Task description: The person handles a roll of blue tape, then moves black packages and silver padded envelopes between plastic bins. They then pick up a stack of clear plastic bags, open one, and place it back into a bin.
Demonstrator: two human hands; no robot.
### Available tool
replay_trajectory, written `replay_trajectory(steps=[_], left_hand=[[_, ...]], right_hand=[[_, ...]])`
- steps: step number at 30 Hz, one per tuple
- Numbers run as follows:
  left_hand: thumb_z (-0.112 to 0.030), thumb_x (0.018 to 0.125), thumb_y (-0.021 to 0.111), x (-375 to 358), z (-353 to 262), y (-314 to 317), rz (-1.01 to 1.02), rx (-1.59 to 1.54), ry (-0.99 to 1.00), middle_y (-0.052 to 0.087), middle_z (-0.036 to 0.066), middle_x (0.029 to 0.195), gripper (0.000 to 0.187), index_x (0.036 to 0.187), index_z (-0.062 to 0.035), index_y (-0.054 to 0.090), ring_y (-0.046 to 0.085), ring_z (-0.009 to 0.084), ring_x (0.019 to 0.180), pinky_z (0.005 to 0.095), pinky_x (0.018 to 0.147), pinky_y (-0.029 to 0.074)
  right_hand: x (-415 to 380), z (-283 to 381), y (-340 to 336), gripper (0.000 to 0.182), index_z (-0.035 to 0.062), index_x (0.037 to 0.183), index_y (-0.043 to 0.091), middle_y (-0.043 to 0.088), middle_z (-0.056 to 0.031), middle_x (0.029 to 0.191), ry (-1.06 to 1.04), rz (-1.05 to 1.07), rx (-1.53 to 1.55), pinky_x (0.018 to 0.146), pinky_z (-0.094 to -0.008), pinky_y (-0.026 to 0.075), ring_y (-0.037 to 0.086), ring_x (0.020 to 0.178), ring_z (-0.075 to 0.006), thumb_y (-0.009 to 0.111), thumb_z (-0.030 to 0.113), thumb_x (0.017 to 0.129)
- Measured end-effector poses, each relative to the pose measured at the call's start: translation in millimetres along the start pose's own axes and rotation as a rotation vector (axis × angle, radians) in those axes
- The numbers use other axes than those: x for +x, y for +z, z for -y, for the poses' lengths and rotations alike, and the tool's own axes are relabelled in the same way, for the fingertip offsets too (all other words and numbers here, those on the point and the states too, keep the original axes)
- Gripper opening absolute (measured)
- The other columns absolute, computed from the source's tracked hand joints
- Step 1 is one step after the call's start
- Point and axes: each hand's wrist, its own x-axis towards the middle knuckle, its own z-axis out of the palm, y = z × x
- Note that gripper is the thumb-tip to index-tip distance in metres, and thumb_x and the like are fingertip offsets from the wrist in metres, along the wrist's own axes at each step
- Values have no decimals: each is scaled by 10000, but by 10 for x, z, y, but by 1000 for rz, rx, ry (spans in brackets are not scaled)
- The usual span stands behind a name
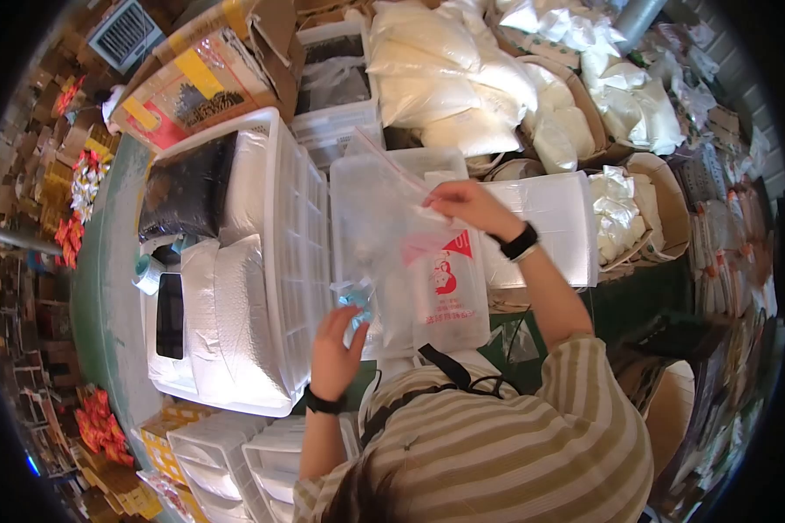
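My right hand (467, 207), with a black band at its wrist, pinches the top edge of a clear plastic bag (379, 196). The bag hangs over a translucent white bin (471, 301). Lower down in the bin shows a clear bag with red print (445, 275). My left hand (336, 344), also with a black wristband, is at the bin's near left side, its fingers apart beside a small light-blue item (356, 301) whose shape is unclear.
Left stands a white crate (279, 261) with silvery bags, a dark bag (187, 187) and a phone (170, 315). Bags of pale powder (445, 78) fill the back. A cardboard box (209, 83) is at the back left; a silvery-white box (545, 227) sits right.
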Motion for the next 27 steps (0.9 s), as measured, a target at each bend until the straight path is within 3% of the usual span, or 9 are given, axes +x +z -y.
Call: replay_trajectory(steps=[7,10,13,14,17,18,21,23,27], left_hand=[[-66,648,752,1164,-688,-83,-286,-345,207,440,120,1283,842,1340,-40,274,406,255,1192,375,985,314],[-54,684,733,1644,-675,142,61,-732,390,538,111,1144,634,1240,-15,432,525,237,1050,362,906,403],[-48,746,688,1739,-904,282,444,-897,219,607,78,926,311,1031,10,580,608,194,820,312,764,486],[-63,800,637,1718,-1014,331,279,-913,239,592,38,732,108,871,18,628,609,159,656,282,624,515],[-92,812,627,1832,-1209,176,132,-1153,128,579,33,715,124,876,13,618,605,146,664,287,608,521],[-118,820,622,1918,-1204,105,77,-1152,150,573,33,695,137,887,1,611,614,157,654,285,582,523],[-145,826,622,2025,-1322,-250,71,-1161,107,585,46,732,170,919,-5,597,629,183,692,279,575,522],[-155,841,602,2060,-1353,-408,113,-1194,134,601,66,792,202,976,-7,572,637,210,749,291,615,522],[-146,852,583,1948,-1454,-587,186,-1269,213,628,122,907,218,1010,2,555,642,239,816,314,700,525]], right_hand=[[-908,1638,-522,128,-26,906,618,640,-66,845,-225,180,-294,778,-278,450,589,839,-142,569,64,831],[-1090,1869,-661,129,-15,875,629,652,-106,869,-295,198,-105,785,-288,480,623,841,-179,572,95,839],[-1171,2006,-866,273,1,1011,568,638,-168,926,-286,8,7,793,-355,510,634,868,-262,527,241,886],[-1195,1983,-948,374,3,1060,544,618,-187,990,-343,-47,171,836,-385,486,606,936,-287,467,334,902],[-1242,1853,-1132,660,-7,1221,432,532,-236,1167,-558,80,747,956,-468,387,494,1124,-349,300,555,902],[-1211,1738,-1251,749,-28,1283,359,490,-242,1223,-599,208,703,989,-485,342,450,1168,-366,294,600,880],[-1249,1621,-973,617,-3,1321,327,490,-190,1244,-564,-45,288,942,-423,408,495,1138,-323,400,451,910],[-1191,1647,-787,363,6,1223,461,588,-154,1112,-411,-273,79,789,-327,509,628,910,-250,511,154,895],[-1106,1774,-728,222,23,1038,545,639,-134,976,-421,-338,273,694,-275,514,646,809,-203,528,195,897]])
